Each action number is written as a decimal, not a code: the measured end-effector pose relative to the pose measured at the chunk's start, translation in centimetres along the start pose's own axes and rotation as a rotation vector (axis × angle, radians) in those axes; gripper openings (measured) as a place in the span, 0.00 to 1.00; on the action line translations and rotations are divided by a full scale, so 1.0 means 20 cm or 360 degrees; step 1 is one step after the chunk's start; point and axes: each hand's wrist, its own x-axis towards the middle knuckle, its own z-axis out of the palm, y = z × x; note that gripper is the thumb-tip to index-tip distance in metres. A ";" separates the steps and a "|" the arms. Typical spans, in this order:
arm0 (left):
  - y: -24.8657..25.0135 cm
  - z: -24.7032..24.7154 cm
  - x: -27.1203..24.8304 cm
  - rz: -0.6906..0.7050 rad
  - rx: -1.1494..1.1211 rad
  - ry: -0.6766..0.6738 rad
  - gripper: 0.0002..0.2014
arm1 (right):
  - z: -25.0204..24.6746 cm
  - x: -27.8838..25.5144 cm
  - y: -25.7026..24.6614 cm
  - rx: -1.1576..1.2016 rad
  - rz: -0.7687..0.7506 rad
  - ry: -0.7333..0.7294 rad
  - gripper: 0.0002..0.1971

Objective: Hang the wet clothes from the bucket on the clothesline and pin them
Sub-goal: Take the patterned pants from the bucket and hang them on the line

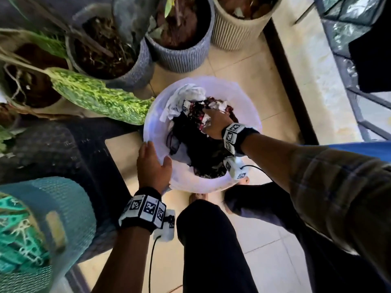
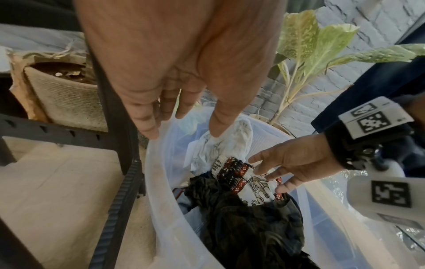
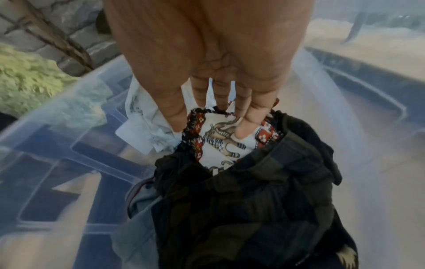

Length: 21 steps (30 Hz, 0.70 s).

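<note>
A translucent white bucket (image 1: 155,123) stands on the tiled floor and holds wet clothes. At the back lies a white cloth (image 1: 186,98), beside it an elephant-print cloth with a red border (image 2: 255,183), and in front a heap of dark garments (image 1: 201,153). My left hand (image 1: 152,163) rests on the bucket's near-left rim with straight fingers, thumb on the inner side. My right hand (image 1: 213,121) reaches into the bucket. Its spread, straight fingers (image 3: 243,131) touch the top of the elephant-print cloth (image 3: 220,145) without closing on it.
Several ribbed plant pots (image 1: 182,45) and broad speckled leaves (image 1: 95,96) crowd the far left. A teal basket of clothespins (image 1: 31,229) sits at the near left on a dark stand. A metal rack (image 1: 359,85) with a dark garment (image 1: 372,56) is at right. My legs stand just behind the bucket.
</note>
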 end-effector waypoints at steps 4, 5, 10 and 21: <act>-0.04 0.00 0.03 0.0000 -0.0002 0.0046 0.32 | 0.09 0.05 0.04 -0.0227 0.0015 0.0013 0.36; -0.05 0.00 0.03 -0.0008 -0.0001 0.0051 0.31 | 0.10 0.04 0.05 -0.0276 0.0028 0.0007 0.27; -0.05 -0.01 0.08 -0.0103 -0.0009 0.0039 0.29 | 0.08 -0.06 0.02 -0.0274 0.0076 -0.0122 0.14; 0.26 -0.18 -0.14 -0.0096 -0.0294 -0.0302 0.29 | -0.17 -0.85 0.02 0.0193 -0.0351 -0.0139 0.22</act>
